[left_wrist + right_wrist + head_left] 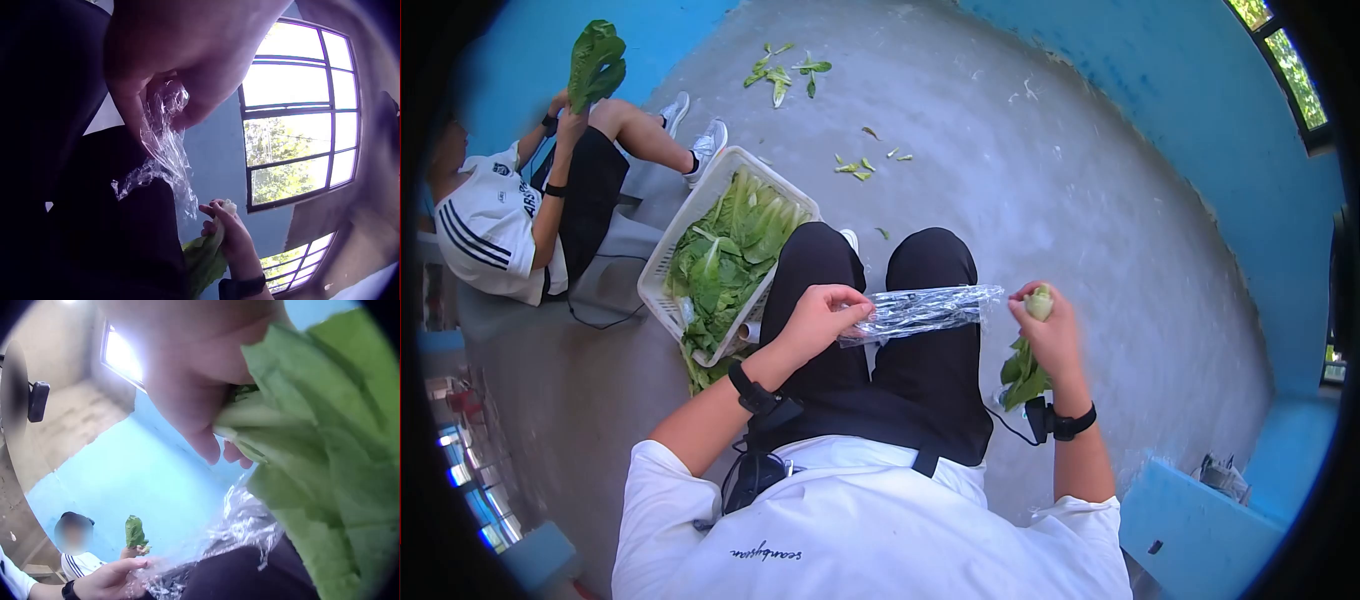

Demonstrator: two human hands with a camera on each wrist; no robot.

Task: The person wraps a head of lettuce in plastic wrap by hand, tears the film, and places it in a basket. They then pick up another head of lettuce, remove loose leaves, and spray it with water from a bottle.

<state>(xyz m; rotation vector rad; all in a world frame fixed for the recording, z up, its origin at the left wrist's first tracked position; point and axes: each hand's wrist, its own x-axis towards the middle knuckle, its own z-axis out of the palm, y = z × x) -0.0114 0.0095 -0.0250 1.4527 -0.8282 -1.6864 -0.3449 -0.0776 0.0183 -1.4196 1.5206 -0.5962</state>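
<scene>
My left hand [825, 322] pinches one end of a crinkled strip of clear plastic film [930, 312], which stretches across above my thighs. Its far end comes close to the fingertips of my right hand [1052, 335]. That hand grips a leafy green vegetable [1025, 375] around its stalk, the pale cut base poking up past the thumb and the leaves hanging below the palm. In the right wrist view the broad leaves [331, 450] fill the right side. The left wrist view shows the film [165, 137] bunched between left thumb and fingers.
A white plastic basket [662, 255] heaped with leafy greens [725, 240] stands beside my left knee. Beyond it another person [510, 215] sits holding up a large leaf [595, 65]. Loose leaf scraps [778, 80] lie on the grey floor [960, 130]. A blue wall [1200, 130] curves around the right.
</scene>
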